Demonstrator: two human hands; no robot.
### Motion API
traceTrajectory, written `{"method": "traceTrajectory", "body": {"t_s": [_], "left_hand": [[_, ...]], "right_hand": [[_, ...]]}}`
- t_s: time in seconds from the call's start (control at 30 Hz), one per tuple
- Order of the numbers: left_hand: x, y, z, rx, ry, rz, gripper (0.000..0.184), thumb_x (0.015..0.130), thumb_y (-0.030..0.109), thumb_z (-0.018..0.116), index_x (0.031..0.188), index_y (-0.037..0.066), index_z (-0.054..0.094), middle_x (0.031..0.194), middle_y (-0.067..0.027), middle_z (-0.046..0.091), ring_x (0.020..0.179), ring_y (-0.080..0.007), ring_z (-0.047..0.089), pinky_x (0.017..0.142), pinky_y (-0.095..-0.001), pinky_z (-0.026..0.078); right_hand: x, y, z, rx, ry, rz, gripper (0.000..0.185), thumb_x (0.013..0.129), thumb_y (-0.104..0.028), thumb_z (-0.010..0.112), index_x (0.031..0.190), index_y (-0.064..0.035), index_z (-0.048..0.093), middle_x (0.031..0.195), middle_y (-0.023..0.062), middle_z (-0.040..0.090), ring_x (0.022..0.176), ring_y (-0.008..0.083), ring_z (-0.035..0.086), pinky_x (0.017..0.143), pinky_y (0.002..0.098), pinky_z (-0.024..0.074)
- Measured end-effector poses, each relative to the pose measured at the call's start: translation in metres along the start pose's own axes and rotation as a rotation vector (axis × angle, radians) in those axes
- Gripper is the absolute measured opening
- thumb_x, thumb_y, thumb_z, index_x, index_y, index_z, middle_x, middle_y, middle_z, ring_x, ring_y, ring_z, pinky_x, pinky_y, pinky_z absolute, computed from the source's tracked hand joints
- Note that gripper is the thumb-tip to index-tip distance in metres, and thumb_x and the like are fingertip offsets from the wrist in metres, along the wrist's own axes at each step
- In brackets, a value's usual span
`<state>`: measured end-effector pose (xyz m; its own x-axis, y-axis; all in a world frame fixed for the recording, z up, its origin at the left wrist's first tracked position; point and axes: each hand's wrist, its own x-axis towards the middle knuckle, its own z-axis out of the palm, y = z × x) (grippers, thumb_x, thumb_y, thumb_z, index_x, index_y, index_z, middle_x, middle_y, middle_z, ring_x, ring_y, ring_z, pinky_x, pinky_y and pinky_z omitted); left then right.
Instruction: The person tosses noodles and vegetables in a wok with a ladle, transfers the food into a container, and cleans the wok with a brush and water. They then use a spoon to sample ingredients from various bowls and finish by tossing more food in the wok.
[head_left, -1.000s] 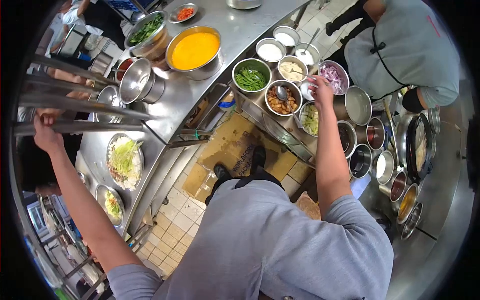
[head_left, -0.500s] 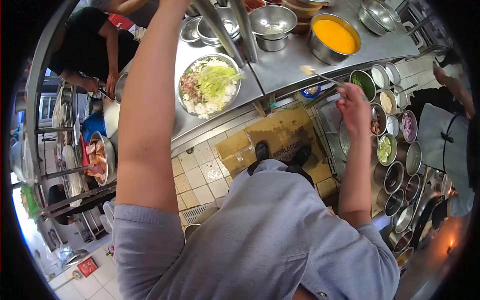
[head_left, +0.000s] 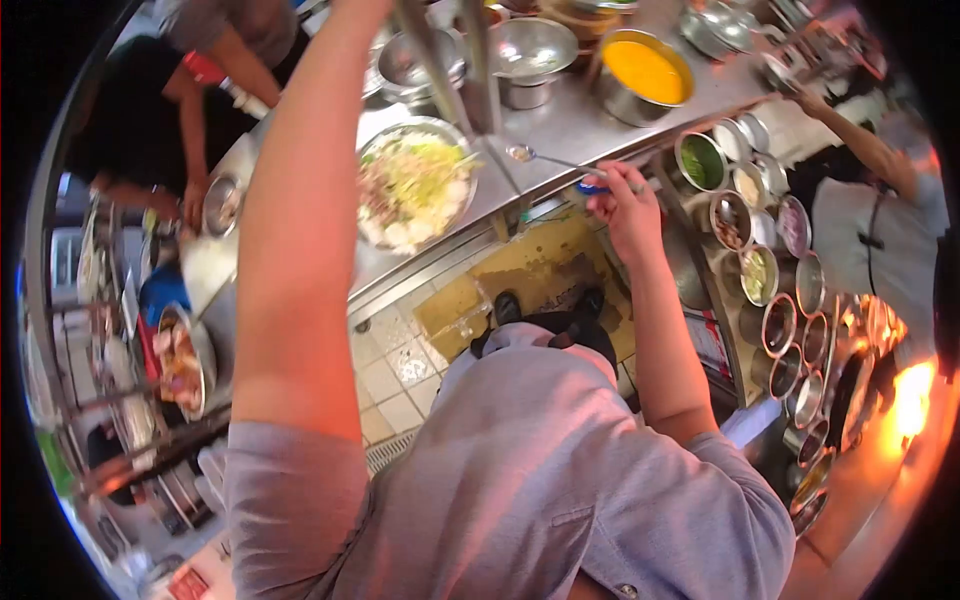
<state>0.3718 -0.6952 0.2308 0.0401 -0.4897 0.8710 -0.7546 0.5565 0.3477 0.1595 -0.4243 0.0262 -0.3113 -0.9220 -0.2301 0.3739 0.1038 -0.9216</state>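
Observation:
My right hand [head_left: 627, 208] is closed around the handle of a long spoon [head_left: 560, 162], whose bowl points left over the steel counter's edge. Little shows in the spoon's bowl. Left of it, a large steel bowl [head_left: 415, 190] holds white rice, shredded green vegetable and brownish meat. My left forearm reaches up past this bowl to the top edge of the frame, and the left hand itself is out of view. Near the spoon, farther back, stands a pot of orange liquid [head_left: 646, 70].
Steel bowls [head_left: 535, 48] stand at the back of the counter [head_left: 540, 130]. Ingredient pots [head_left: 758, 275] line the right side. A flame [head_left: 912, 400] burns at far right, near a co-worker [head_left: 870, 230]. Other people work at upper left. Metal posts rise beside the rice bowl.
The view has turned, bringing the rice bowl nearer the middle. My right hand has moved left from the ingredient pots with the spoon. The pale lump on its tip is gone. The flame has grown.

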Motion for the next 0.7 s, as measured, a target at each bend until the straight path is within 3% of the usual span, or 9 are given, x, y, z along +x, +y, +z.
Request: {"method": "traceTrajectory", "body": {"t_s": [0.03, 0.07, 0.1, 0.13, 0.2, 0.23, 0.27, 0.4, 0.7], "left_hand": [[0.004, 0.005, 0.003, 0.546, 0.002, 0.418, 0.021, 0.087, 0.020, 0.053, 0.079, 0.001, 0.055, 0.054, -0.0077, 0.055, 0.052, -0.0238, 0.060, 0.046, -0.0419, 0.044], [-0.001, 0.007, 0.000, 0.706, -0.178, 0.260, 0.020, 0.089, 0.019, 0.052, 0.078, 0.003, 0.057, 0.053, -0.0050, 0.053, 0.048, -0.0204, 0.056, 0.043, -0.0366, 0.042], [-0.001, -0.009, -0.008, 0.807, -0.436, 0.460, 0.022, 0.089, 0.014, 0.053, 0.104, -0.001, 0.059, 0.087, -0.0094, 0.062, 0.085, -0.0212, 0.063, 0.067, -0.0314, 0.053], [0.003, -0.051, 0.020, 0.559, -0.307, 0.476, 0.024, 0.087, 0.008, 0.050, 0.108, 0.000, 0.058, 0.095, -0.0095, 0.062, 0.094, -0.0202, 0.062, 0.074, -0.0276, 0.051], [-0.006, -0.033, 0.017, -0.998, -0.261, -0.457, 0.029, 0.087, 0.008, 0.054, 0.115, 0.001, 0.056, 0.099, -0.0073, 0.060, 0.089, -0.0177, 0.060, 0.073, -0.0253, 0.050], [0.004, -0.016, 0.014, -0.849, -0.136, -0.617, 0.028, 0.090, 0.012, 0.052, 0.111, -0.005, 0.056, 0.080, -0.0106, 0.063, 0.065, -0.0172, 0.061, 0.059, -0.0267, 0.049], [-0.003, 0.009, 0.002, -1.026, -0.051, -0.688, 0.024, 0.082, 0.015, 0.067, 0.097, -0.004, 0.062, 0.079, -0.0078, 0.058, 0.068, -0.0123, 0.055, 0.058, -0.0254, 0.046], [0.000, 0.002, 0.002, -0.834, -0.015, -0.706, 0.021, 0.088, 0.016, 0.059, 0.077, -0.002, 0.058, 0.065, -0.0029, 0.047, 0.057, -0.0117, 0.045, 0.053, -0.0248, 0.039], [-0.002, 0.010, -0.012, -0.836, -0.001, -0.627, 0.019, 0.091, 0.013, 0.054, 0.076, 0.001, 0.052, 0.063, -0.0014, 0.042, 0.055, -0.0106, 0.040, 0.052, -0.0248, 0.037]], "right_hand": [[-0.006, -0.004, -0.018, 0.061, 0.039, 0.017, 0.017, 0.093, -0.019, 0.051, 0.102, -0.0052, 0.055, 0.090, 0.0075, 0.065, 0.062, 0.0110, 0.057, 0.055, 0.0215, 0.0391], [-0.013, -0.009, -0.040, 0.123, 0.094, 0.027, 0.017, 0.094, -0.019, 0.051, 0.102, -0.0057, 0.055, 0.091, 0.0078, 0.065, 0.063, 0.0109, 0.057, 0.056, 0.0219, 0.0399], [-0.020, -0.015, -0.061, 0.140, 0.137, -0.009, 0.016, 0.094, -0.020, 0.052, 0.102, -0.0065, 0.055, 0.090, 0.0081, 0.065, 0.062, 0.0112, 0.058, 0.056, 0.0230, 0.0414], [-0.026, -0.025, -0.087, 0.135, 0.218, -0.053, 0.016, 0.094, -0.020, 0.052, 0.102, -0.0065, 0.055, 0.090, 0.0081, 0.065, 0.062, 0.0112, 0.058, 0.056, 0.0230, 0.0414], [-0.038, -0.041, -0.133, 0.209, 0.337, -0.116, 0.015, 0.094, -0.020, 0.052, 0.101, -0.0068, 0.055, 0.089, 0.0082, 0.066, 0.062, 0.0115, 0.058, 0.056, 0.0229, 0.0419], [-0.040, -0.047, -0.159, 0.223, 0.388, -0.172, 0.015, 0.093, -0.020, 0.052, 0.099, -0.0066, 0.055, 0.088, 0.0080, 0.066, 0.062, 0.0114, 0.058, 0.056, 0.0220, 0.0419], [-0.040, -0.052, -0.184, 0.217, 0.458, -0.218, 0.014, 0.093, -0.019, 0.053, 0.098, -0.0063, 0.055, 0.088, 0.0084, 0.066, 0.063, 0.0104, 0.058, 0.055, 0.0211, 0.0415], [-0.028, -0.083, -0.249, 0.169, 0.683, -0.271, 0.013, 0.093, -0.019, 0.052, 0.097, -0.0073, 0.056, 0.085, 0.0056, 0.066, 0.067, 0.0083, 0.057, 0.055, 0.0209, 0.0412], [0.081, -0.084, -0.335, -0.345, 0.698, -0.305, 0.024, 0.091, -0.017, 0.053, 0.103, 0.0010, 0.063, 0.084, 0.0092, 0.069, 0.069, 0.0125, 0.061, 0.061, 0.0252, 0.0467]]}}
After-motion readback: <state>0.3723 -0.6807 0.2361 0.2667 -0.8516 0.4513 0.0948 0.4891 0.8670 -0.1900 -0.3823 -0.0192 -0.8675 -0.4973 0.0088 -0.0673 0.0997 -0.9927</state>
